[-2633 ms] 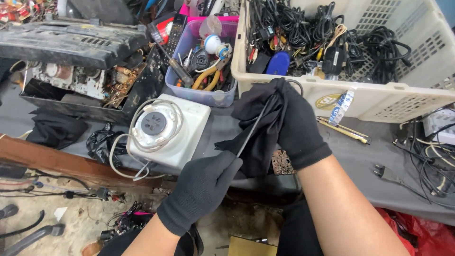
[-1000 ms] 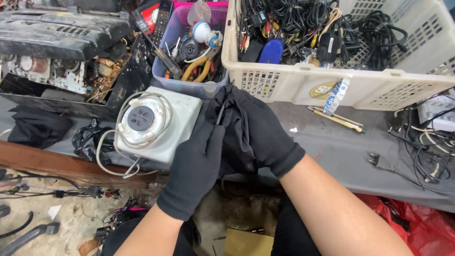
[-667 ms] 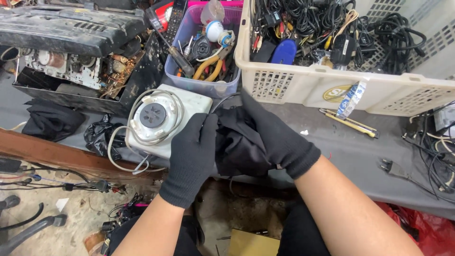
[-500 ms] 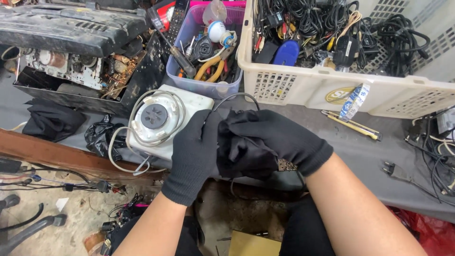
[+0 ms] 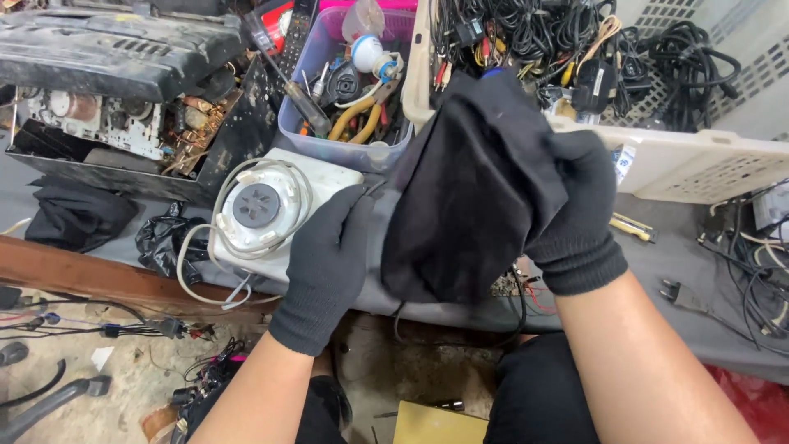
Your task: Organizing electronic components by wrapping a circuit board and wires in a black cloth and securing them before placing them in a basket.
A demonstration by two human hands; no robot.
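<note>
Black soft cloth (image 5: 468, 189), gloved hands gripping

Both hands wear snug black knit gloves with ribbed cuffs that end at the wrist: the left hand (image 5: 325, 263) and the right hand (image 5: 575, 210) are fully covered, fingers included. Above the cuffs the forearms are bare, without sleeves. Black trousers cover the legs below.

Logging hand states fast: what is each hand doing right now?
Left hand: closed, pinching the lower left edge of the black cloth bag.
Right hand: closed, gripping the same bag's right side.
</note>
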